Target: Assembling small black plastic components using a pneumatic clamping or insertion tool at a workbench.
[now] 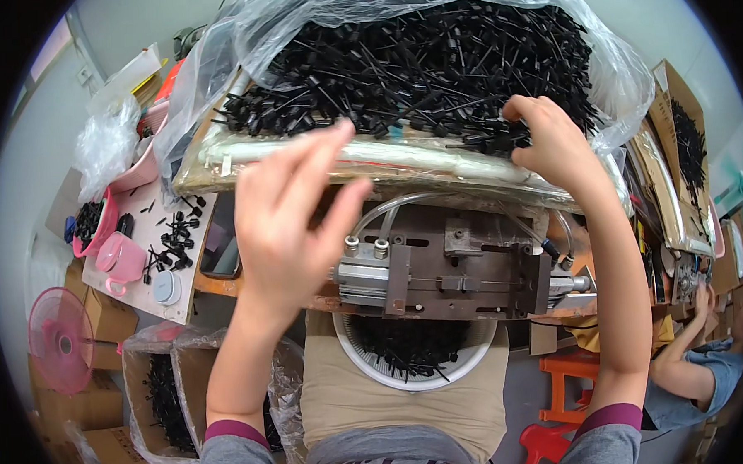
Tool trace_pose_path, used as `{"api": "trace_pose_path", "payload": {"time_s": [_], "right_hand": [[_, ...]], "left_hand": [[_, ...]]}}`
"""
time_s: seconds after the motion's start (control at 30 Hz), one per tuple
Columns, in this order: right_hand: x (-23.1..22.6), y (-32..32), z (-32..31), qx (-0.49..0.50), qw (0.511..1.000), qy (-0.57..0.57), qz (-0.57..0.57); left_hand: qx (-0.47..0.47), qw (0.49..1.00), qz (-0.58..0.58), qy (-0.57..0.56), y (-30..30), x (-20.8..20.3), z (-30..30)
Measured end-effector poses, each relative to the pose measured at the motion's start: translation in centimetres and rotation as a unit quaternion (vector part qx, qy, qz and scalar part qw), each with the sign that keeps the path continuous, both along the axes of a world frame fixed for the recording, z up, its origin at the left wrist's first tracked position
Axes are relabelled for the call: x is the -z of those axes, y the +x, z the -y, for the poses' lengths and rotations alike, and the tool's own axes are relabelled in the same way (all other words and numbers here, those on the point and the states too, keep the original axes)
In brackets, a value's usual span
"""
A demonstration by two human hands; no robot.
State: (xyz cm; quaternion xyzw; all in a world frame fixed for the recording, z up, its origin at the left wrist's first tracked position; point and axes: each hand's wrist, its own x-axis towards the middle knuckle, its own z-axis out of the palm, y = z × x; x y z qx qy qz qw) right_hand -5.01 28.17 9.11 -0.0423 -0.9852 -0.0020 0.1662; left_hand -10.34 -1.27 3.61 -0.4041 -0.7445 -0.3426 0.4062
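Your right hand (557,145) is at the near right edge of the heap of black stemmed pieces (430,63), which lies in the plastic-lined tray (368,153) beyond the metal fixture (457,301); the step in hand looks like picking from that heap. Its thumb and forefinger stand apart around a few pieces at the edge, but you cannot tell from this view whether they grip any. To do it well, choose a loose piece on top rather than one wedged beneath, since the stems lie crossed and could drag neighbours along, and lift it clear of the tray's wrapped front edge and the clear plastic liner (622,80). Your left hand (280,236) hangs before the left side of the fixture, its fingers well spread with nothing seen in them; hold it clear of the air tubes (399,200) and the fixture's clamping parts. The white basket (477,362) at your lap holds more black pieces, its far side hidden under the fixture. Your left hand is blurred and covers part of the desk (216,286), your right hand's other fingers are curled and partly hidden, and whether any piece sits in the fixture is too small to tell
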Motion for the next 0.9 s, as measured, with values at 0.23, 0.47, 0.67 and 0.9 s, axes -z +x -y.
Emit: {"api": "trace_pose_path", "payload": {"time_s": [0.23,0.47,0.67,0.9], "right_hand": [[-0.6,-2.7,-1.0,0.018,0.993,-0.040,0.110],[-0.8,-1.1,-3.1,-0.005,1.000,-0.025,0.013],[-3.6,-0.1,-4.3,0.040,0.996,-0.069,0.042],[-3.5,1.8,-7.3,-0.015,0.892,-0.437,-0.115]], "left_hand": [[0.150,0.988,-0.010,-0.036,6.0,1.7,0.7],[0.203,0.978,0.045,-0.023,8.8,3.5,1.2],[0.222,0.972,0.075,-0.031,9.9,4.0,0.8],[0.244,0.965,0.093,-0.032,10.3,4.3,0.0]]}}
